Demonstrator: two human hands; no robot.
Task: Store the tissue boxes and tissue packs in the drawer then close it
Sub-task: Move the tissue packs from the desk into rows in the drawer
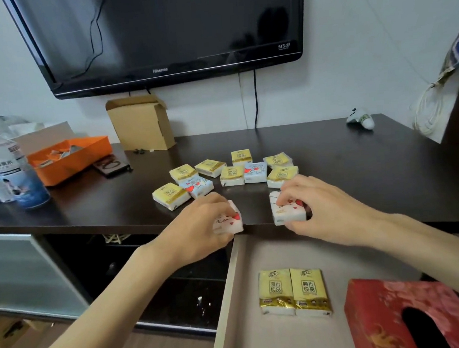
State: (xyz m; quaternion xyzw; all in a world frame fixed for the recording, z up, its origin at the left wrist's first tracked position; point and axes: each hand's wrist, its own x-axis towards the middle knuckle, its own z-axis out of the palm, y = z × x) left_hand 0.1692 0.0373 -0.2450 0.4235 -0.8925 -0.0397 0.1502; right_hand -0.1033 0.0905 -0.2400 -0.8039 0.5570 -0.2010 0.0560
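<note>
My left hand (pixel 199 228) grips a white tissue pack with red hearts (pixel 230 221) at the front edge of the dark cabinet top (pixel 360 180). My right hand (pixel 321 207) grips a second white heart-printed pack (pixel 287 213) beside it. Several yellow and blue-white tissue packs (pixel 231 175) lie scattered behind the hands. Below, the drawer (pixel 227 297) is pulled out. Inside it lie two yellow tissue packs (pixel 294 292) side by side and a red tissue box (pixel 404 316) at the right.
An orange tray (pixel 68 159), plastic bottles (pixel 5 169) and a cardboard box (pixel 142 123) stand at the back left. A black television (pixel 162 33) hangs on the wall above. A small white toy (pixel 361 119) rests far right.
</note>
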